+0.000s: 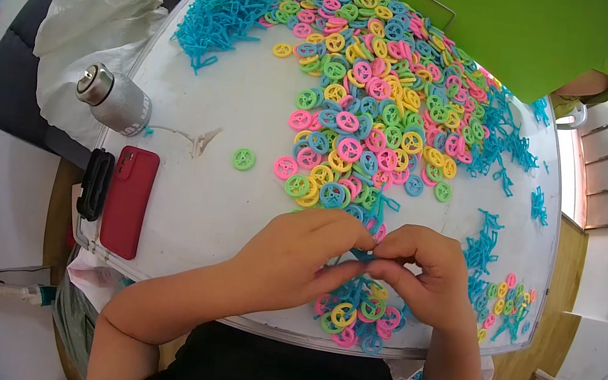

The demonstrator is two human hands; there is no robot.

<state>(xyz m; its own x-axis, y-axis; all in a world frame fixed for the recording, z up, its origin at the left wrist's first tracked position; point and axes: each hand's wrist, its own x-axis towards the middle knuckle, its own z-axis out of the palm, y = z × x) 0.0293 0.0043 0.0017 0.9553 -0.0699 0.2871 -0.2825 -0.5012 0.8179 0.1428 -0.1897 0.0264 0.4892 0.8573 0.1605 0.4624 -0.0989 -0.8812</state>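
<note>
My left hand (307, 249) and my right hand (429, 275) meet over the near part of the white table. Their thumbs and index fingers pinch together on a small teal plastic piece (361, 255), mostly hidden by the fingers. Directly below them lies a cluster of assembled-looking wheels and teal pieces (355, 320), by the table's near edge. Just beyond my fingertips a big heap of small plastic wheels (373, 94) in pink, yellow, green and blue spreads away. A loose teal forked piece (387, 201) rests at its near end.
Teal pieces (229, 10) are heaped far left, more (505, 133) at right. A lone green wheel (244, 159), a grey bottle (117, 99), a red phone (129, 202) and a black case (95, 184) lie left. A large green panel (463, 17) and another person's arm (583, 84) are beyond.
</note>
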